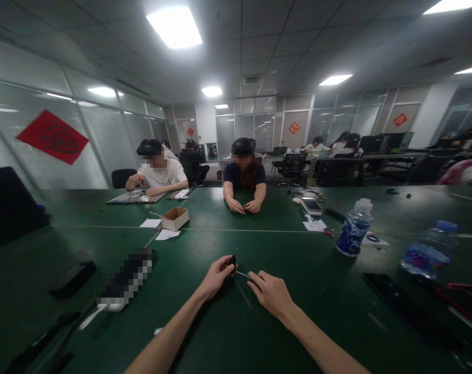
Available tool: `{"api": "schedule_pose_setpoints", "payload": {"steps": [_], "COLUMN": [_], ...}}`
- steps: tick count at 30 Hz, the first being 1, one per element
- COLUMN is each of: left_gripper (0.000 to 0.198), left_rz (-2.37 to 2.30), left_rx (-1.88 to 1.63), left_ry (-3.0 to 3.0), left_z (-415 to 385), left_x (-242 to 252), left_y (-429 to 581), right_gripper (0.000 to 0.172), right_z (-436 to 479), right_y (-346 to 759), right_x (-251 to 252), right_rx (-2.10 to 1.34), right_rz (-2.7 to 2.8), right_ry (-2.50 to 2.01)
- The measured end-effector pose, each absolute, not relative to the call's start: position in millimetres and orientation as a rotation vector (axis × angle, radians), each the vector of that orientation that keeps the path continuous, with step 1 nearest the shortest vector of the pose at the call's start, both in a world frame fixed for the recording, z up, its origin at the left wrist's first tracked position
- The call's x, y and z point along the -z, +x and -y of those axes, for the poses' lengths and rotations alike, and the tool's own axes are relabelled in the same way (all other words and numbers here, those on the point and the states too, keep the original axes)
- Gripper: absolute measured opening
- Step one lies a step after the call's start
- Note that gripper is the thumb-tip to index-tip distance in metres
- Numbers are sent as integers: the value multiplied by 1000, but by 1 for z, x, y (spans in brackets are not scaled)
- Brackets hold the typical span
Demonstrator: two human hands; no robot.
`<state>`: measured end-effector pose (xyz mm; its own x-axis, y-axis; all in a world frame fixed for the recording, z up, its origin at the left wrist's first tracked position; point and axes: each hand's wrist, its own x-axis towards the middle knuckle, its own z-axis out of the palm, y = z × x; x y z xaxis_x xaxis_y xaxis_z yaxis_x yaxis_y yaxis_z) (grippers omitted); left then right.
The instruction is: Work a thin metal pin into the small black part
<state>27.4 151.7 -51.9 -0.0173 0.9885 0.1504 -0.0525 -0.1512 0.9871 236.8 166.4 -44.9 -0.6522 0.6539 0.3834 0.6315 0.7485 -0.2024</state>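
Observation:
My left hand (215, 278) is closed, with a small black part (232, 261) pinched upright between thumb and fingers just above the green table. What kind of part it is, I cannot make out. From the right, my right hand (271, 291) grips a thin metal-shafted tool (243, 274), its fingers bent over it. The shaft points left, and its tip reaches the lower side of the black part or stops very close to it. The handle end is hidden by my right fingers.
The green table (204, 332) spreads ahead. A phone-like device (126, 280) and a black case (72, 279) lie left, with a small cardboard box (175, 218) farther off. Two bottles, one blue-labelled (354, 228), and a dark phone (399, 301) are right. A person (244, 176) sits opposite.

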Motion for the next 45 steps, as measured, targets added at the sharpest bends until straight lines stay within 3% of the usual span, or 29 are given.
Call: {"api": "schedule_pose_setpoints", "payload": {"steps": [8, 26, 32, 45], "left_gripper": [43, 34, 34, 34], "left_rz": [-1166, -1088, -987, -826], "left_rx": [-1319, -1315, -1070, -1332], "left_ry": [1283, 1313, 1344, 885], "left_z": [-148, -148, -140, -149], "left_x": [46, 42, 40, 54], "left_y": [30, 29, 44, 35], "right_gripper": [31, 34, 35, 31], "right_z": [-167, -167, -182, -170], "right_y": [237, 235, 237, 236], "right_x": [45, 55, 49, 44], "right_rx": [-16, -283, -378, -345], "right_rz": [2600, 2466, 2157, 2372], "right_ry": [-893, -1022, -1236, -976]}}
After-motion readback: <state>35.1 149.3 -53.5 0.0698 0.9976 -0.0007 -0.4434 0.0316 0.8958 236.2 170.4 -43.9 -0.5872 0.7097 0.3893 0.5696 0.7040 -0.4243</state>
